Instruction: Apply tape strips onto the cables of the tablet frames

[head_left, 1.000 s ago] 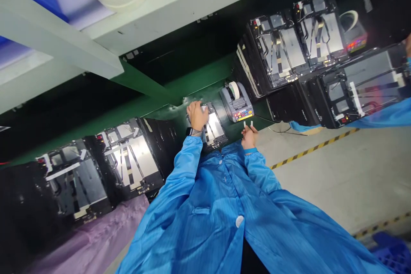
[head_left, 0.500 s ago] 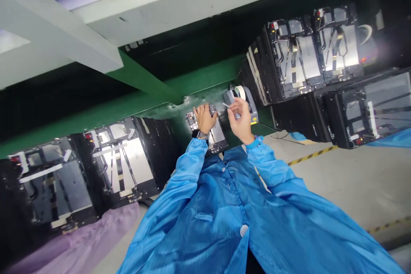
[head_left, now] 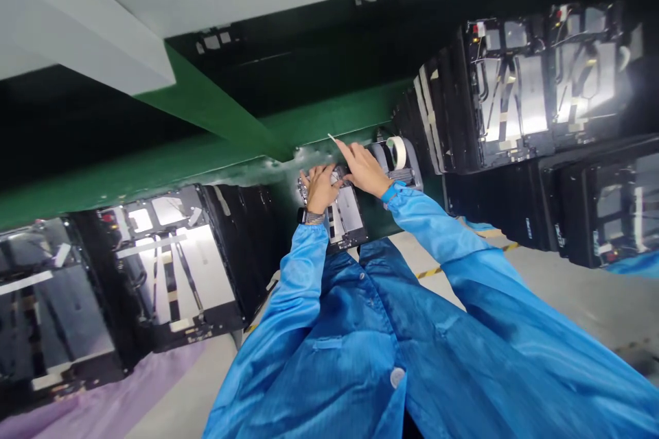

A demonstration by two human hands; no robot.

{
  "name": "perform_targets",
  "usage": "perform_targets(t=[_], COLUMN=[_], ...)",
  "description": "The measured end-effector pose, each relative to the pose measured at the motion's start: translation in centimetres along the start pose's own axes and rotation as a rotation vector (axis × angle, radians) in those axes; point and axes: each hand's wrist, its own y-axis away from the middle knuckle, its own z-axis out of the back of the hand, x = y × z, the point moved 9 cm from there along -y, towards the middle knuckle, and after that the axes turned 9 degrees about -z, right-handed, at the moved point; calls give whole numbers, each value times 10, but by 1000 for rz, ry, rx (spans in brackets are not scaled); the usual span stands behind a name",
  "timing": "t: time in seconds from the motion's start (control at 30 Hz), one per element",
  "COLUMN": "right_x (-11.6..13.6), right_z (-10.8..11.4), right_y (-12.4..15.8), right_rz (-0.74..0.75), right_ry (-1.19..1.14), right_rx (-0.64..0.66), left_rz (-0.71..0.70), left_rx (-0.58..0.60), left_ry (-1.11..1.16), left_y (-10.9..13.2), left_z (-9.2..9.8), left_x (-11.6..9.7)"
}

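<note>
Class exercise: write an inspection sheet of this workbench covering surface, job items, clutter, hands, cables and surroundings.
Surface: green mat.
Job's things: black-framed unit under the left hand; white strip at the right hand; tape dispenser beside them.
Clutter: rows of similar units on both sides.
Hands: left rests on the unit, watch on its wrist; right holds the strip.
Cables: flat ribbon cables on the units at right.
Surroundings: grey floor, co-worker's blue sleeve, lilac cloth.
</note>
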Motion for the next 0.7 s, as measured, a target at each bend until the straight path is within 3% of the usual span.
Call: perform_targets(t=[0.17, 0.33, 0.43, 0.53, 0.7], right_x=[3, -4, -7, -4, -5], right_z=[-2, 18, 10, -10, -26], right_y=[-1, -8, -14, -17, -23], right_rz=[34, -25, -41, -38, -69], right_ry=[16, -171, -280, -242, -169], right_rx=[23, -14, 153, 337, 377], left_rz=[29, 62, 67, 66, 44], left_rx=[36, 50, 28, 18, 16], left_ry=[2, 3, 21, 32, 22], left_y=[-3, -7, -9, -10, -9], left_z=[2, 4, 4, 4, 7], left_x=[1, 4, 6, 8, 7])
